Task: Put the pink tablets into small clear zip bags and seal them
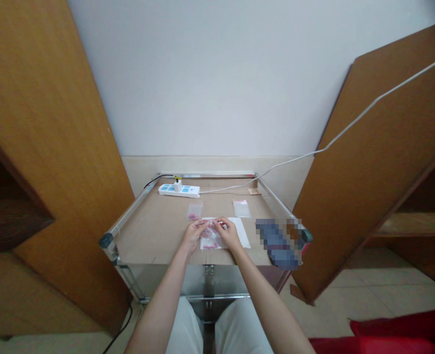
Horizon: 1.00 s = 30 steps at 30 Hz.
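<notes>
Left hand [193, 235] and right hand [229, 234] pinching a clear plastic bag [213, 236] of pink pieces [210, 246], white paper [241, 232] beneath, on the worktop [154, 236]

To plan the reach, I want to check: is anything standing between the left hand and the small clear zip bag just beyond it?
Nothing visible stands between them. The left hand lies directly below the small clear zip bag, very close to it, and the bag lies flat on the wooden tabletop.
</notes>
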Each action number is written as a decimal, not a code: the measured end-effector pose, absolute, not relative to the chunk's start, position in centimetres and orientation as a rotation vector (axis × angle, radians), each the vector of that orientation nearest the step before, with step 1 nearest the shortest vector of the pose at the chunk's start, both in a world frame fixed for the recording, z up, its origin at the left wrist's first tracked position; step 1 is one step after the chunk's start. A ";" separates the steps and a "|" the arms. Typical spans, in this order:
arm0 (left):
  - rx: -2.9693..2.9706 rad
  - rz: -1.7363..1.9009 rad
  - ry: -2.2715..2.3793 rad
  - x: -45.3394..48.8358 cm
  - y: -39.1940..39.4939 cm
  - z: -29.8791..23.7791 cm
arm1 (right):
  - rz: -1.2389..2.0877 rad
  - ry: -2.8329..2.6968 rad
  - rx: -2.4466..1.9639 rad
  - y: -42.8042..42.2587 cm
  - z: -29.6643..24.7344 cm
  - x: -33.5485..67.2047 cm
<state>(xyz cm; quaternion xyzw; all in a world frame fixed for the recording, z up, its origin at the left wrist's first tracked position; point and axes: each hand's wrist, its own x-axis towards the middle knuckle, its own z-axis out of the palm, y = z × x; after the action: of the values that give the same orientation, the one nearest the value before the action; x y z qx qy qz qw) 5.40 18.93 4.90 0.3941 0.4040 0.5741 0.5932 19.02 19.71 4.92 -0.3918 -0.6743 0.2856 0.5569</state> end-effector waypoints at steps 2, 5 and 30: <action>0.926 1.343 0.930 5.4 19.0 4.7 | 0.685 -1.610 -0.910 19.6 5.1 19.0; 0.956 1.351 0.909 5.3 19.2 4.4 | 0.661 -1.651 -0.881 19.4 5.4 19.0; 1.030 1.395 0.977 5.3 19.0 4.4 | 0.602 -1.703 -0.867 19.1 5.6 18.9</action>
<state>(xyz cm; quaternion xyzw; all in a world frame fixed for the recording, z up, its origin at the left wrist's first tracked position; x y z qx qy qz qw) 5.25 18.97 4.37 0.4343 0.4118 0.5877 0.5444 18.87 19.07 5.62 -0.3646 -0.7162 0.2531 0.5386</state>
